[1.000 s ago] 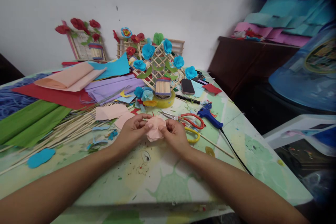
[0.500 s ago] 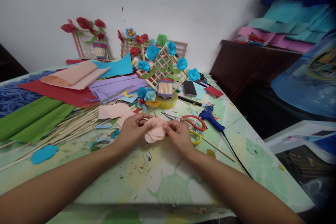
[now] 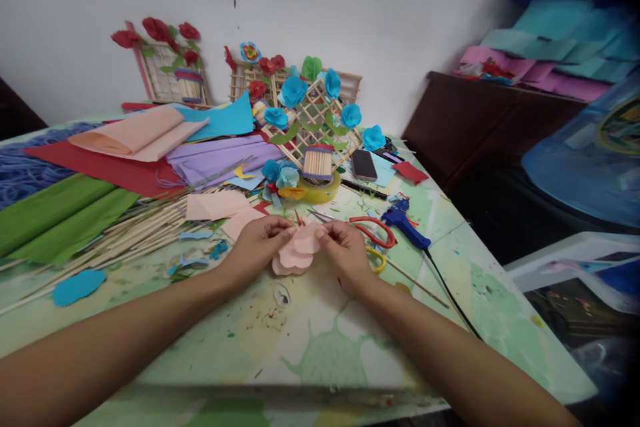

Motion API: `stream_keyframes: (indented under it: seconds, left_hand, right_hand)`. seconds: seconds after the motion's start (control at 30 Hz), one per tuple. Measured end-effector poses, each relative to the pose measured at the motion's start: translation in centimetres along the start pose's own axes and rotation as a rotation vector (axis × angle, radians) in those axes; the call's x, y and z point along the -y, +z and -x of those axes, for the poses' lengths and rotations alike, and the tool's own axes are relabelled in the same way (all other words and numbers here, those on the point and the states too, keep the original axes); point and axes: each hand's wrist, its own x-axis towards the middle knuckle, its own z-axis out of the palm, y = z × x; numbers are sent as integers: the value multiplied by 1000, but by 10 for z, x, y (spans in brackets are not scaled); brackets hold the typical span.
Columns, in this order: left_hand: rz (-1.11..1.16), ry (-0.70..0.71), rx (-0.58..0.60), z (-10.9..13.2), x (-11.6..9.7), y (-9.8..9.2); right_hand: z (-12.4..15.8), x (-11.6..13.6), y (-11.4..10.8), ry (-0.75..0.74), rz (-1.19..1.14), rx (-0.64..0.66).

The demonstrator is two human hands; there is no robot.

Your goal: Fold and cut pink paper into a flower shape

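Pale pink paper petals, layered with scalloped edges, are held just above the table between my two hands. My left hand is closed, pinching their left side between thumb and fingers. Closed on the upper right edge, my right hand grips a petal that stands out from the lower layers. Scissors with red and yellow handles lie right behind my right hand. Pieces of pink paper rest on the table beyond my left hand. The fingertips behind the petals are hidden.
A blue glue gun lies at the right, its cord running to the table edge. Behind stand a stick lattice with blue paper flowers and a yellow tape roll. Thin sticks and green crepe paper lie left; a phone sits farther back.
My right hand has drawn one petal up and to the right, so the layers now show more apart. The view has shifted slightly.
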Motion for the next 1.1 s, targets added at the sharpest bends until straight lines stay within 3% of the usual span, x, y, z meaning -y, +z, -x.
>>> stream_keyframes:
  seconds: [0.13, 0.23, 0.4, 0.67, 0.97, 1.1]
  left_hand:
    - [-12, 21, 6, 3, -3, 2]
    - [-55, 55, 18, 6, -7, 4]
    - [-113, 113, 8, 7, -6, 2]
    - [-228, 193, 146, 6, -1, 0]
    - [-191, 184, 83, 8, -4, 2]
    - [-167, 179, 27, 9, -8, 2]
  right_hand:
    - [1, 1, 0, -119, 176, 71]
    - [3, 2, 1, -73, 191, 106]
    - [4, 4, 3, -38, 178, 29]
    - [4, 2, 3, -45, 198, 31]
    - [7, 6, 5, -40, 152, 31]
    - [9, 6, 8, 18, 128, 93]
